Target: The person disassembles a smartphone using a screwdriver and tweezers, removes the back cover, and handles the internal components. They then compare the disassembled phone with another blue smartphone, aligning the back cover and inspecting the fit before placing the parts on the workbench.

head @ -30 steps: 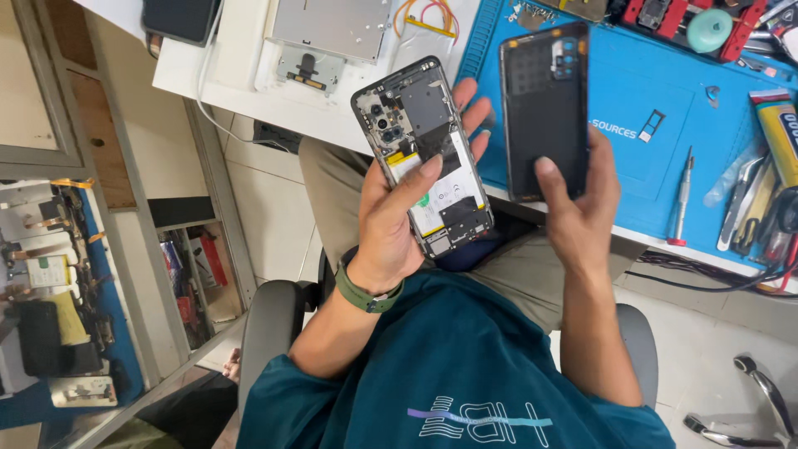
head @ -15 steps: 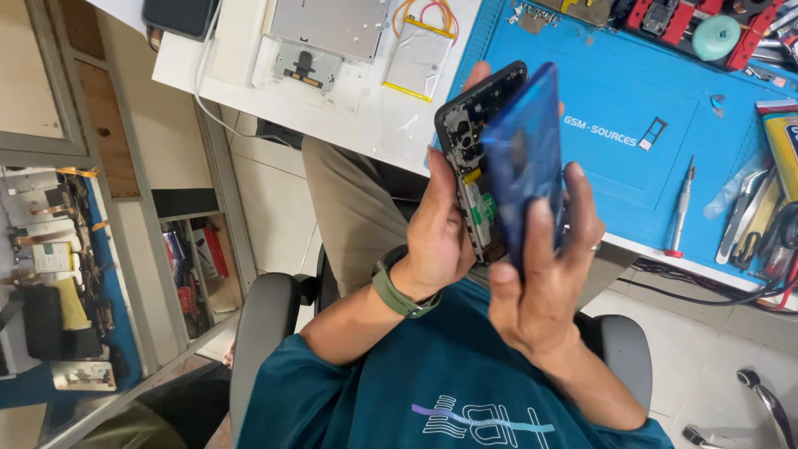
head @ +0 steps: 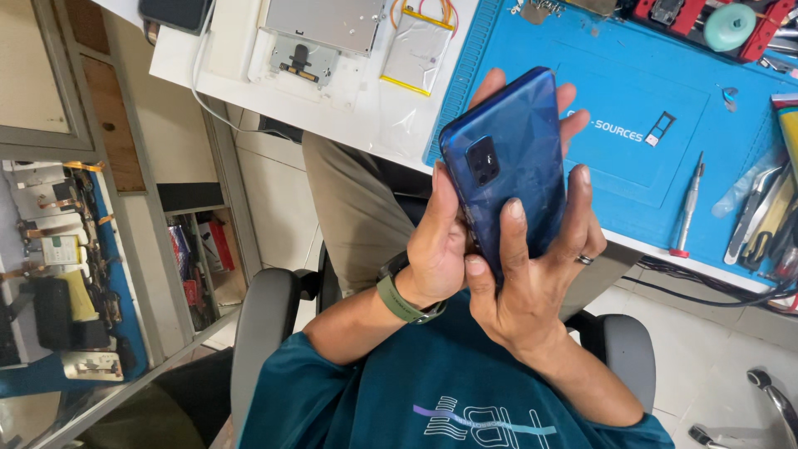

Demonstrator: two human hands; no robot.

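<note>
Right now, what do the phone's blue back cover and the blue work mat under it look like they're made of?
Blue back cover: glossy plastic or glass, I cannot tell which; it shows faceted reflections and a sheen. Both the left hand and right hand hold it.
Blue work mat: probably silicone or rubber; matte, with moulded recesses.

Both hands clasp a blue phone (head: 509, 158), its back cover facing up: left hand (head: 440, 249) along its left edge, right hand (head: 532, 274) pressing fingers (head: 514, 224) on the cover. Beyond, on the desk (head: 366, 125): blue work mat (head: 632, 100), screwdriver (head: 688, 204), loose battery (head: 417, 48).
</note>
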